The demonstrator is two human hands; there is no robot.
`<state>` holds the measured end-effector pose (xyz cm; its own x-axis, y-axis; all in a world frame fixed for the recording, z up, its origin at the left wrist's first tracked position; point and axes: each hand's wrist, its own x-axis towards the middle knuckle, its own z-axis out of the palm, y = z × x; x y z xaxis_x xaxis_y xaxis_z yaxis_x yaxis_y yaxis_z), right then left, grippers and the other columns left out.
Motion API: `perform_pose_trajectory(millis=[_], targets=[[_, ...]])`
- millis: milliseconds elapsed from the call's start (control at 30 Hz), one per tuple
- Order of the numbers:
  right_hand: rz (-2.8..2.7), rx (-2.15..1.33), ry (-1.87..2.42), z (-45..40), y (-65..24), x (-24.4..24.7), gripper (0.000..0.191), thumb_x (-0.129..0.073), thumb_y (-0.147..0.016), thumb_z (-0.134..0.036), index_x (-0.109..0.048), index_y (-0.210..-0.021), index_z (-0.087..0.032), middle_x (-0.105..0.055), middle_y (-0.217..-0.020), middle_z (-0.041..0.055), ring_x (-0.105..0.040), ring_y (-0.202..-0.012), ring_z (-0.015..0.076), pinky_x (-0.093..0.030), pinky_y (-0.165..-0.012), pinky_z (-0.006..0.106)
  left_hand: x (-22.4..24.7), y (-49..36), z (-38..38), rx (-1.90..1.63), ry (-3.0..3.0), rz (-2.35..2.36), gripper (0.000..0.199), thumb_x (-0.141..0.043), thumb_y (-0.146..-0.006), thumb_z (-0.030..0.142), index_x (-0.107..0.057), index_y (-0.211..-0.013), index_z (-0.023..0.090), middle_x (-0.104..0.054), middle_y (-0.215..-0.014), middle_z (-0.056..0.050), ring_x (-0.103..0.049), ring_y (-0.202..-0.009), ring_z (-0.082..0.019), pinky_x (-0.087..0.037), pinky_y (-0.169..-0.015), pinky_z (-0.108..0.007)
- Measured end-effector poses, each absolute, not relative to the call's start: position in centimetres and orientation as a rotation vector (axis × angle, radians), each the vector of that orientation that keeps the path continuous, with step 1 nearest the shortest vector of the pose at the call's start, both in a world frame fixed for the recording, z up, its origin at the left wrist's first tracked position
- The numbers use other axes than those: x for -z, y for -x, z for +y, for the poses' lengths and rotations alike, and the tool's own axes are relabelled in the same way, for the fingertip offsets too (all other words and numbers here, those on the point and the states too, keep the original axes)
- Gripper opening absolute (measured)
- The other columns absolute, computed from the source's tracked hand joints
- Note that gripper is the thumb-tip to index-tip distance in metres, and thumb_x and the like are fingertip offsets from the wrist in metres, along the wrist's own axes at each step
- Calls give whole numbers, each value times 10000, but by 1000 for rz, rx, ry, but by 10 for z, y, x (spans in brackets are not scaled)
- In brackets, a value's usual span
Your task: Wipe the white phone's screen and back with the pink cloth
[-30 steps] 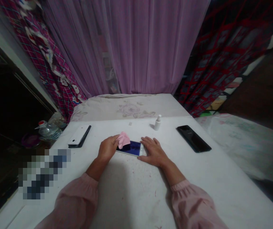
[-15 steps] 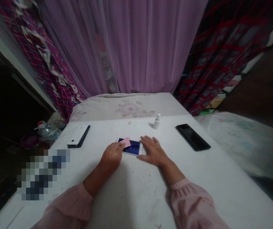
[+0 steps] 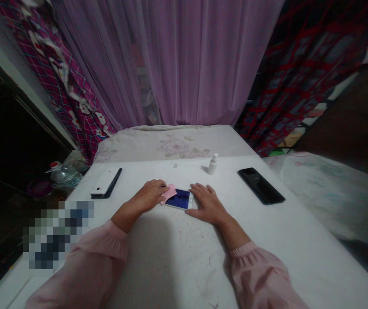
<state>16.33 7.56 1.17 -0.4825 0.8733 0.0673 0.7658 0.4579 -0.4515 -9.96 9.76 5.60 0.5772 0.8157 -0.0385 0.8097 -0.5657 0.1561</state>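
A white-covered table runs back to a cream floral cloth along its far edge, where a sheer purple curtain hangs. Midway between its side edges lies a white-framed phone, screen up; the left hand grips a small pink cloth against one end, while the right hand — fingers spread — steadies the other. A white spray bottle stands beyond. A glossy black phone lies near the right edge; a white phone sits by the left — beyond that edge, a clear red-capped jug.
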Motion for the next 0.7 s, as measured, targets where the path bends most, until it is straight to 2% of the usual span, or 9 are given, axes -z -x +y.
perform_pose_trajectory(millis=[67,267,433,600,700], targets=[[-2422,-525,1398,76,-163,-11,780,-696,-741,-558,-474,-1395,-194,-403,-1507,153,-287,-1427,336,-132,-1155,591,-58,99,98,-50,-2732,1360,282,-579,-890,232,-665,-1158,245,-627,-1208,-67,-534,-1112,-257,-379,-935,-380],[-2408,-517,1392,76,-164,-9,791,-701,-731,-562,-483,-1389,-180,-410,-1501,164,-292,-1423,335,-140,-1153,591,-52,90,76,-134,-2732,1518,277,-464,-969,268,-654,-1160,205,-670,-957,-82,-578,-916,-227,-396,-843,-364],[-2408,-530,1393,76,-164,-8,794,-708,-724,-544,-481,-1389,-173,-407,-1503,160,-279,-1429,326,-124,-1160,579,-39,90,62,-239,-2554,1561,316,-480,-950,263,-604,-1236,209,-668,-1039,-78,-588,-953,-224,-416,-849,-353],[-2410,-527,1388,76,-163,-10,774,-702,-724,-543,-490,-1379,-191,-408,-1504,158,-285,-1426,333,-134,-1150,592,-47,91,60,-349,-2477,1502,301,-404,-967,303,-677,-1070,229,-667,-1012,-54,-581,-964,-210,-411,-869,-342],[-2411,-534,1396,75,-163,-12,784,-712,-715,-541,-493,-1374,-177,-406,-1504,160,-285,-1428,329,-131,-1157,580,-59,88,64,-258,-2382,1552,303,-388,-971,335,-666,-1038,235,-685,-997,-35,-598,-950,-204,-418,-842,-320]])
